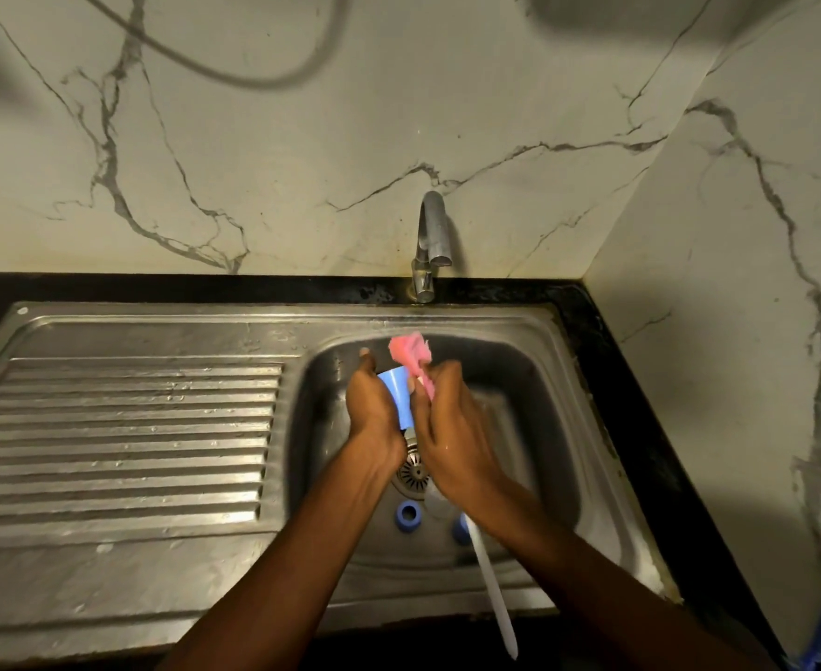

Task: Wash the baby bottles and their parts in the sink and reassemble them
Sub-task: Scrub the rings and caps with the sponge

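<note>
Held blue cap (pixel 395 395) in curled fingers of left hand (pixel 373 411) over the sink (pixel 551 428) basin; pinched pink sponge (pixel 412 353) in fingers of right hand (pixel 452 428), against cap's rim. Below: blue ring (pixel 407 513), white brush (pixel 493 590).

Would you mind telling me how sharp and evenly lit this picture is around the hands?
Head view: the right hand and pink sponge are motion-blurred, the left hand and blue cap less so; dim light, dark shadows in the upper corners, soft glare on the drainboard.
</note>
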